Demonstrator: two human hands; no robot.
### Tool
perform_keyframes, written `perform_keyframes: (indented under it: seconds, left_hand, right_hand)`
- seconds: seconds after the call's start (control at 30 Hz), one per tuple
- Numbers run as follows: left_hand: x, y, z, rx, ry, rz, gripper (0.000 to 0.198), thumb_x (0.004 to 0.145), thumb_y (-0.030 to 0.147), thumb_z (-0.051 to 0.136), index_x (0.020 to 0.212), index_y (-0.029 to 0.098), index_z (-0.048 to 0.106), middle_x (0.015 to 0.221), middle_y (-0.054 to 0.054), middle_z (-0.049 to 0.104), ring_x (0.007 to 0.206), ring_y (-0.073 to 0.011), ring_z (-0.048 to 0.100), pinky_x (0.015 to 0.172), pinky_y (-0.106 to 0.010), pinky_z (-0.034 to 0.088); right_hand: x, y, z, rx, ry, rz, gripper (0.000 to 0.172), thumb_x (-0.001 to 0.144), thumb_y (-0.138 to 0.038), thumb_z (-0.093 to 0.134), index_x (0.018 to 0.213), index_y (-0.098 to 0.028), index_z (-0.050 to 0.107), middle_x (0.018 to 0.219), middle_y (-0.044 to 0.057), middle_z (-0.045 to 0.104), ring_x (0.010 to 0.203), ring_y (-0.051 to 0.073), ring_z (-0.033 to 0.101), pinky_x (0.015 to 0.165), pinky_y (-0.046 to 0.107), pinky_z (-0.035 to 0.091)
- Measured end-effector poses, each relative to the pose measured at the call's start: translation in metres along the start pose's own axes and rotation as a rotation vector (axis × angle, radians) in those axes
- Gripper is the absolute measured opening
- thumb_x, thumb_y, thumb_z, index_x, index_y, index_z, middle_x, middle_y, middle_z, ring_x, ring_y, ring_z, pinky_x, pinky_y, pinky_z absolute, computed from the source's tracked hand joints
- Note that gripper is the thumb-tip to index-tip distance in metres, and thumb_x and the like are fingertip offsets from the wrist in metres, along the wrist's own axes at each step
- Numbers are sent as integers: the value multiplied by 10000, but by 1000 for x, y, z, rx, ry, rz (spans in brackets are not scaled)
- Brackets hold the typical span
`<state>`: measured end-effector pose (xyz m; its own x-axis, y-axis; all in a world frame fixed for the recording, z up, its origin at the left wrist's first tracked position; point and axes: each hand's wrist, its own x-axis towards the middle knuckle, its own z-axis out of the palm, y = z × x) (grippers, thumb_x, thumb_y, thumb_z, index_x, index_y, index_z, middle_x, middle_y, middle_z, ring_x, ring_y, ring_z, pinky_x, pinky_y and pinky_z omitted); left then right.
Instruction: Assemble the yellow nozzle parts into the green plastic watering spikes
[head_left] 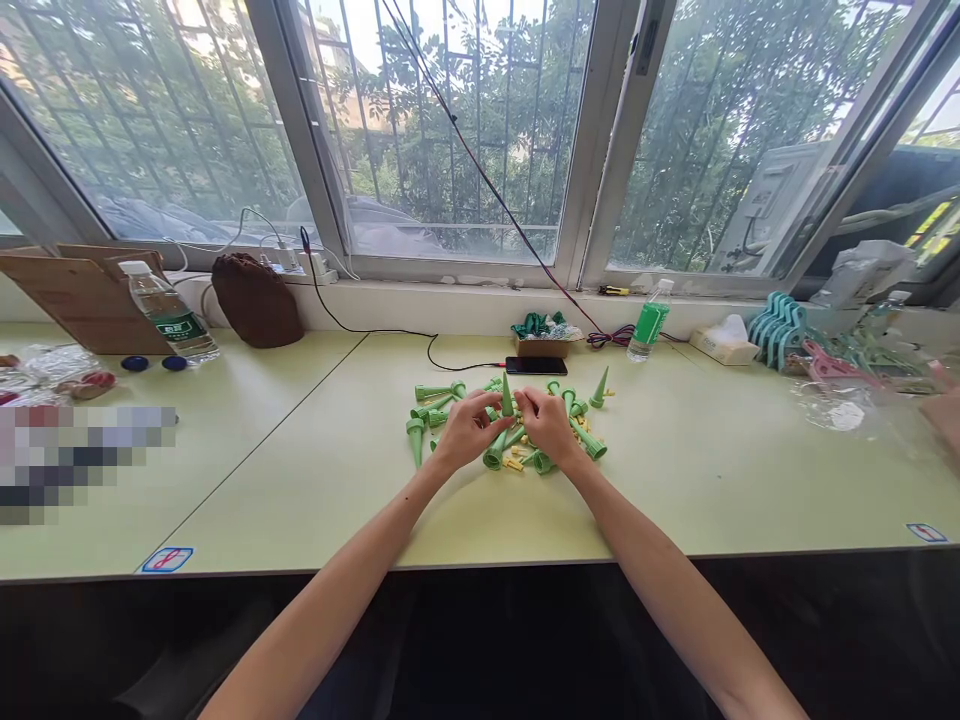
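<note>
A green plastic cone (507, 394), like a plant-watering spike, stands point-up between the fingers of my left hand (470, 432). Close beside it, my right hand (548, 423) has its fingers pinched together; whatever they hold is hidden. Under and around both hands lies a loose pile of similar green spikes, including one at the left (415, 442) and one at the right (589, 438). One more spike (600, 389) stands upright behind the right hand. Small yellow plastic pieces (514, 464) are scattered among them.
Behind the pile are a phone (536, 366) on a cable and a small cardboard box (541, 347) with green bits. A water bottle (649, 322), tissue box (724, 346) and teal hangers (778, 332) stand right. Another bottle (174, 318) and a brown bag (256, 300) stand left.
</note>
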<state>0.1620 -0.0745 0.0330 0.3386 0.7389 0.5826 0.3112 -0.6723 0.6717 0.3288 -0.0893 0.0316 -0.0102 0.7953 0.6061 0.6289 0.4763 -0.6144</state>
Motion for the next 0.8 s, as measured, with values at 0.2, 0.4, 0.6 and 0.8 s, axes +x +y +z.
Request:
perform_keyframes:
  seconds: [0.2, 0.4, 0.6, 0.8]
  left_hand:
    - [-1, 0, -2, 33, -29, 11, 239, 808, 362, 672, 976, 191, 668, 912, -24, 584, 537, -52, 479, 494, -196, 413]
    - [-2, -3, -1, 105, -34, 61, 238, 842, 345, 635, 1032, 206, 669, 975, -44, 592, 556, -57, 478, 528, -208, 419]
    - [-1, 1, 3, 148, 41, 42, 255, 860, 361, 610, 1062, 209, 643, 998, -47, 606, 515, -49, 463, 541, -213, 419]
    - [1, 6, 0, 9, 19, -190, 454, 900, 547, 485, 793, 145, 669, 667, -12, 626, 416, -67, 441, 436, -212, 349]
  right_hand:
    - [0, 3, 2, -17, 2, -2, 397, 964, -390, 382, 612, -210, 337, 518, -33, 404, 507, 118, 317, 535, 271, 240]
    - [2, 4, 3, -19, -6, 14, 425, 967, -413, 370, 592, -213, 353, 518, -22, 436, 497, 121, 341, 533, 279, 246]
    - [0, -3, 1, 13, 70, 32, 432, 981, -444, 342, 615, -216, 348, 529, -31, 394, 518, 127, 316, 538, 282, 241]
    - [0, -6, -3, 26, 143, 31, 423, 985, -445, 355, 630, -214, 354, 535, -40, 357, 525, 126, 281, 533, 281, 228]
